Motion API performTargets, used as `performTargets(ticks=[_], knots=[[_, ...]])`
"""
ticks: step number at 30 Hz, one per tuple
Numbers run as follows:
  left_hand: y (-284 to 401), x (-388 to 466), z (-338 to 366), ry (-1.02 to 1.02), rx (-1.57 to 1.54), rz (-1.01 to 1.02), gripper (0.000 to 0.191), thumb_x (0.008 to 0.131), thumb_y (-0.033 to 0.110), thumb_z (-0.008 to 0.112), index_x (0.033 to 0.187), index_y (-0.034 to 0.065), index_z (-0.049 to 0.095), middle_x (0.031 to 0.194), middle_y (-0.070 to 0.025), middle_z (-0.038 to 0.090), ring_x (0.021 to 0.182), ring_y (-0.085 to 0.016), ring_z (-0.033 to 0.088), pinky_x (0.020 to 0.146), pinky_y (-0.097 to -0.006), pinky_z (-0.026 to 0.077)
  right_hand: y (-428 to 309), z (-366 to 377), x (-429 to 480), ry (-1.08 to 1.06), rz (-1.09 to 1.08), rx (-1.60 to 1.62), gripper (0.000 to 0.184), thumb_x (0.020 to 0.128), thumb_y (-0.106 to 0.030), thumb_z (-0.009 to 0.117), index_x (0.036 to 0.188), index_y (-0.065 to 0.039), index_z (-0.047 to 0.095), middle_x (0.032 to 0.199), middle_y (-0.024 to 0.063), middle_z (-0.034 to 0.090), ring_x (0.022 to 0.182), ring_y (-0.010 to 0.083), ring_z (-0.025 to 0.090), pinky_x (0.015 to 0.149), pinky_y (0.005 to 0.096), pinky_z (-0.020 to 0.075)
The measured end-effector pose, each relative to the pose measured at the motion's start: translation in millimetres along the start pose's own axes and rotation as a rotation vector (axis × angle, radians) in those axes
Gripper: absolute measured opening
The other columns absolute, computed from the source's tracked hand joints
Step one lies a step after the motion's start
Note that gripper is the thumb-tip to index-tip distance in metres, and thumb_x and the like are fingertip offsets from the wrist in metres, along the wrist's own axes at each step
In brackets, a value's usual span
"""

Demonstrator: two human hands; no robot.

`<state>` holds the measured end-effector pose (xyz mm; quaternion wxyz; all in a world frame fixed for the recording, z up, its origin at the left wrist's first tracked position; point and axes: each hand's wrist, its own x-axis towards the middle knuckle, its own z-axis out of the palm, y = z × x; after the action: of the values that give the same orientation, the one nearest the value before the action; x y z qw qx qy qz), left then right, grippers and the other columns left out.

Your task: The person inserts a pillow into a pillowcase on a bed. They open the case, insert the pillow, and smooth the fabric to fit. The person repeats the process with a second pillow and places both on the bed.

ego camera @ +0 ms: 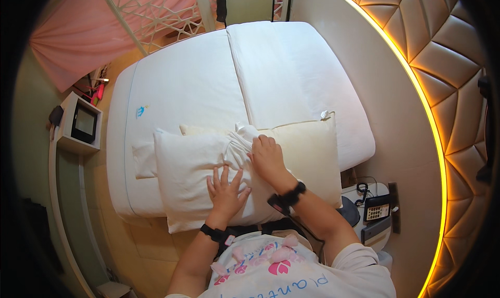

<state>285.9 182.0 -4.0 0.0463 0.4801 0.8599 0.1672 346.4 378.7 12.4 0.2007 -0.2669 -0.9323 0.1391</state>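
Before me on the bed lies a cream pillow [308, 153], its left part inside a white pillowcase [187, 180]. The right part of the pillow is bare. My right hand [268, 157] is closed on the bunched upper edge of the pillowcase, where the cloth gathers in folds. My left hand [226, 196] presses flat on the white cloth with its fingers spread. A corner of cream fabric shows behind the case's top edge. A folded white cloth [144, 160] sticks out to the left, partly under the pillowcase.
The bed [183, 83] bears a white sheet and a folded cover [289, 71]. To the right, a bedside table [384, 235] holds a telephone [377, 208]. A white cabinet [80, 122] stands left. A padded, light-edged wall panel [445, 63] curves along the right.
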Motion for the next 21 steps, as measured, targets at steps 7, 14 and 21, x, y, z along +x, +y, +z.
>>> performTargets(ticks=[7, 14, 21], knots=[[-15.3, 18.0, -16.1, -0.003, -0.090, 0.100, 0.047, 0.084, 0.043, 0.083, 0.124, 0.0196, 0.075, 0.135, -0.0129, 0.061, 0.138, -0.037, 0.047, 0.118, -0.0660, 0.026, 29.4, 33.7, 70.8, -0.367, 0.387, -0.334, 0.015, 0.095, -0.028, 0.073, 0.099, -0.014, 0.077, 0.101, 0.0094, 0.077, 0.101, 0.0326, 0.074, 0.082, 0.0472, 0.0553], [-50.6, 87.9, -12.3, 0.111, -0.150, 0.177, 0.050, 0.084, 0.035, 0.084, 0.126, 0.0097, 0.072, 0.135, -0.0143, 0.061, 0.136, -0.036, 0.048, 0.118, -0.0557, 0.030, 69.9, 1.8, 22.2, -0.269, 0.445, -0.379, 0.021, 0.098, -0.032, 0.073, 0.103, -0.011, 0.073, 0.102, 0.0087, 0.074, 0.100, 0.0295, 0.070, 0.085, 0.0471, 0.0526], [-80.4, 170.9, -3.8, -0.433, 0.170, 0.000, 0.094, 0.073, 0.074, 0.082, 0.127, -0.0020, 0.070, 0.128, -0.0217, 0.071, 0.130, -0.037, 0.060, 0.122, -0.0565, 0.028, 72.0, 12.0, 7.7, -0.171, 0.186, -0.356, 0.051, 0.091, -0.041, 0.079, 0.127, -0.008, 0.066, 0.136, 0.0143, 0.064, 0.138, 0.0335, 0.054, 0.113, 0.0543, 0.0407]])
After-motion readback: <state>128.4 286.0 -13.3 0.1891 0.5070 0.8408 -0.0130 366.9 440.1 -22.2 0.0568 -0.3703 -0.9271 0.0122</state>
